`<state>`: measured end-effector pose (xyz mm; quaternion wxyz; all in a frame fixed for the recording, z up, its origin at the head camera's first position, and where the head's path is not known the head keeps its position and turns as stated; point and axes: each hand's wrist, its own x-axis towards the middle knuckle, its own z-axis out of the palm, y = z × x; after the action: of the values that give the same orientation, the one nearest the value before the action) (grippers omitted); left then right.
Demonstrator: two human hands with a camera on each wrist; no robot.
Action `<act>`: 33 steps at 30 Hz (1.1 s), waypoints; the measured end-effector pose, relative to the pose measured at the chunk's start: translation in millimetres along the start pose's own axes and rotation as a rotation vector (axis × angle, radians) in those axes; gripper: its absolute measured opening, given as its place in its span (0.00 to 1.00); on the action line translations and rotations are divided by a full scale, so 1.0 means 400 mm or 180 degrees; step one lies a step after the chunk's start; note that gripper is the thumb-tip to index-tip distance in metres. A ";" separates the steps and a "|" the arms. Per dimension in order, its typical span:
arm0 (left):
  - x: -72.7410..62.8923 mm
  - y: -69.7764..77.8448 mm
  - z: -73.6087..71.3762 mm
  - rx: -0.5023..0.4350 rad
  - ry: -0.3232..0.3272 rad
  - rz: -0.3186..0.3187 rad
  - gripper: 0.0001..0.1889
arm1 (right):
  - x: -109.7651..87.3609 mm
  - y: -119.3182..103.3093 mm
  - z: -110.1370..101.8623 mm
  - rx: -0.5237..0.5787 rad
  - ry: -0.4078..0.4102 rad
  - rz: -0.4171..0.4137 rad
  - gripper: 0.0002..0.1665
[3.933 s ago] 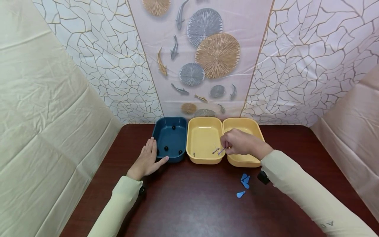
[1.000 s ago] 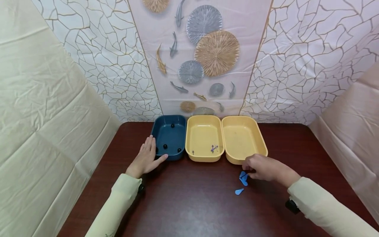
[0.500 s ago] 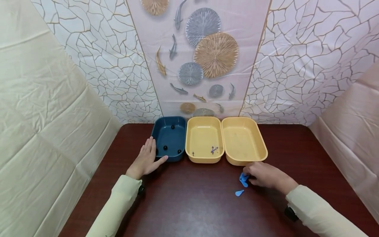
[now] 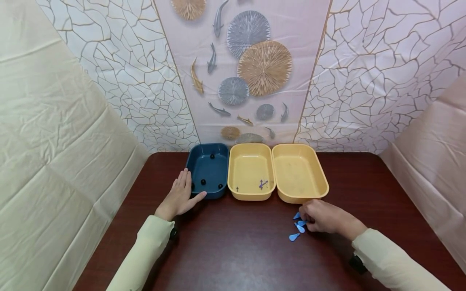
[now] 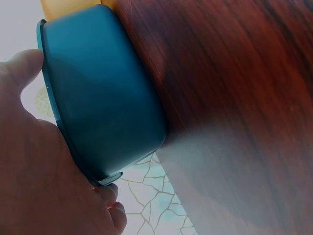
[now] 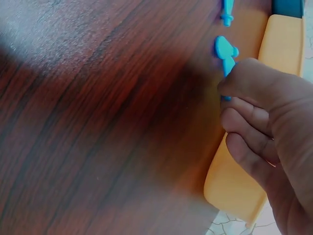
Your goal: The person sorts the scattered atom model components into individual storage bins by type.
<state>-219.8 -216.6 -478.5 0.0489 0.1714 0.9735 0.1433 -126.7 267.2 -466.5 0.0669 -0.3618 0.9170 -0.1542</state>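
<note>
Probably light, stiff and slick, best taken by the narrow end, the blue pieces (image 4: pixel 293 237) lie on the worktop (image 4: pixel 233 250) before the near edge of the right-hand yellow tray (image 4: pixel 296 199), one seemingly pinched by the right hand (image 4: pixel 322 217), others just beside, while the left hand (image 4: pixel 177 199) lies spread on the blue tray (image 4: pixel 215 194).

We have, side by side at the back of the counter (image 4: pixel 240 250), a left tray (image 4: pixel 209 169) with balls (image 4: pixel 203 182) inside, a middle tray (image 4: pixel 251 163) with pins (image 4: pixel 261 184), and a right tray (image 4: pixel 300 173); before it, pieces (image 4: pixel 300 228) lie at our right hand (image 4: pixel 323 217).
</note>
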 end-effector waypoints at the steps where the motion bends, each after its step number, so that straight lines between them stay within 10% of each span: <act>1: 0.000 0.000 0.000 0.0000 -0.0005 -0.0005 0.57 | -0.001 -0.001 -0.003 0.0040 0.0006 0.0001 0.15; 33: 0.001 0.000 0.001 0.0007 -0.0009 -0.0001 0.56 | 0.004 -0.027 -0.234 -0.0316 0.0216 0.0346 0.13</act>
<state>-220.3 -216.3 -478.7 0.0501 0.1716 0.9736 0.1419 -142.7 280.6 -374.8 0.0260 -0.3090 0.9435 -0.1169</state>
